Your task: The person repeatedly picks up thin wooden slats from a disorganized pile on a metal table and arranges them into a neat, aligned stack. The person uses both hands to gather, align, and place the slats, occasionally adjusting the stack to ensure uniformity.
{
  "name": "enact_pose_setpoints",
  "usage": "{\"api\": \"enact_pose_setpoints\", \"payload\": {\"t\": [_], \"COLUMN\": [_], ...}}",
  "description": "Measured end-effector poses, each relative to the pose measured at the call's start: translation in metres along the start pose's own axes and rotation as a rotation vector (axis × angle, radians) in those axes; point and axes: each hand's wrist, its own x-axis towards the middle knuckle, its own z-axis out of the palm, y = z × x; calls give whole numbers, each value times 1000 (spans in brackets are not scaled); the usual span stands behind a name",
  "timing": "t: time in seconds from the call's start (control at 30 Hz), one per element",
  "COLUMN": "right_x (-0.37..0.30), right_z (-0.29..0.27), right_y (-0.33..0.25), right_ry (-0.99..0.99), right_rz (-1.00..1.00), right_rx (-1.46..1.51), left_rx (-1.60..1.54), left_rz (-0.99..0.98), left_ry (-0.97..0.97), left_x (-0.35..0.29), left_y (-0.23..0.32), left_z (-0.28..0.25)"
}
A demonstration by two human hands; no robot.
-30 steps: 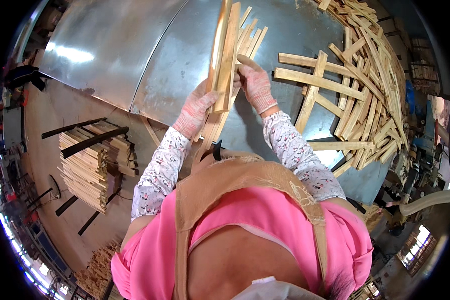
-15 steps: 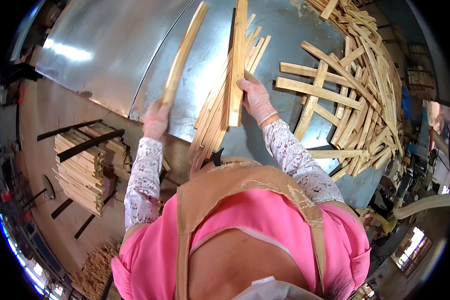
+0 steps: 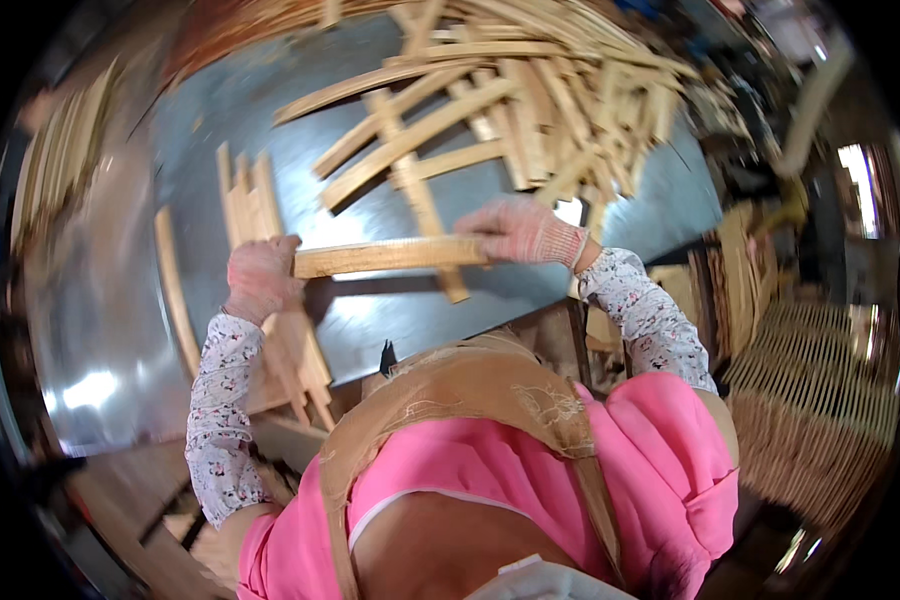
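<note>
A pale wooden strip [image 3: 385, 257] lies crosswise between my hands, raised over the metal table. My left hand [image 3: 260, 275], in a whitish-pink glove, grips its left end. Around its right end are the fingers of my right hand [image 3: 520, 230], gloved alike and slightly blurred. Beneath and beside my left hand lies a row of wooden strips [image 3: 300, 355], partly hidden by that hand and overhanging the near table edge. Farther left, a single strip [image 3: 174, 285] rests apart on the metal. Beyond my hands, a loose heap of strips [image 3: 560, 90] lies crisscrossed.
The sheet-metal tabletop [image 3: 195, 125] has its near edge just before my apron. Stacked slats [image 3: 820, 400] stand off the table at the lower right. More long strips [image 3: 65, 165] are blurred at the far left. A pale hose [image 3: 815, 105] hangs at the upper right.
My view has swung right. The strip from my left hand now lies on the table at the left. The strip in my right hand has turned crosswise, and my left hand has taken its other end.
</note>
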Motion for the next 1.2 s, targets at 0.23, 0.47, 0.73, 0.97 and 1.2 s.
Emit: {"api": "enact_pose_setpoints", "payload": {"t": [0.23,0.47,0.73,0.97,1.2], "right_x": [-191,-362,-449,-438,-417], "right_z": [78,215,328,366,317], "right_y": [218,411,599,697,558], "right_ry": [342,1893,1329,603,929], "right_rz": [724,1061,1698,1437,1233], "right_rx": [-775,1002,1084,492,677], "left_rx": [-474,-461,-295,-417,-651], "left_rz": [264,1120,872,752,172], "left_ry": [158,-388,-558,-362,78], "left_x": [155,138,133,143,155], "left_y": [382,716,708,673,572], "left_z": [29,13,110,92,54]}}
